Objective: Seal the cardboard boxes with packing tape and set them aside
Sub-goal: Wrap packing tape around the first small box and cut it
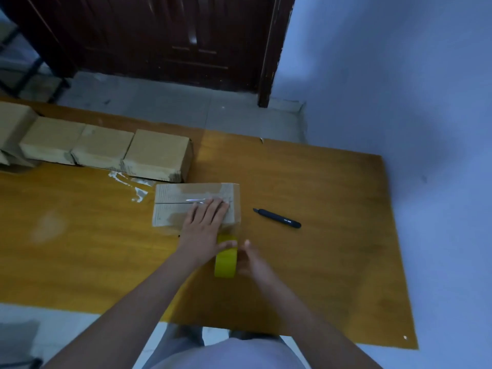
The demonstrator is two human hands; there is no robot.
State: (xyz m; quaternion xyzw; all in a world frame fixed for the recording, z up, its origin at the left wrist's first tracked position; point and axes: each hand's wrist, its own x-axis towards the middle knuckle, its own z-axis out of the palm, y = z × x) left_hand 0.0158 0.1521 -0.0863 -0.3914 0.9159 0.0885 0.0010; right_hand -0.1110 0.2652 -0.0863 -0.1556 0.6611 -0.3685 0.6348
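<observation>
Five cardboard boxes (196, 205) in view, four of them in the far-left row; one tape roll (226, 258); one black knife (278, 218); two hands (205, 226).

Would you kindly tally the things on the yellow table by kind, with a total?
Cardboard boxes: 5 visible (one under the left hand, three in a row, one cut off at the left edge)
Tape roll: 1, held by the right hand
Black cutter: 1
Total: 7
</observation>
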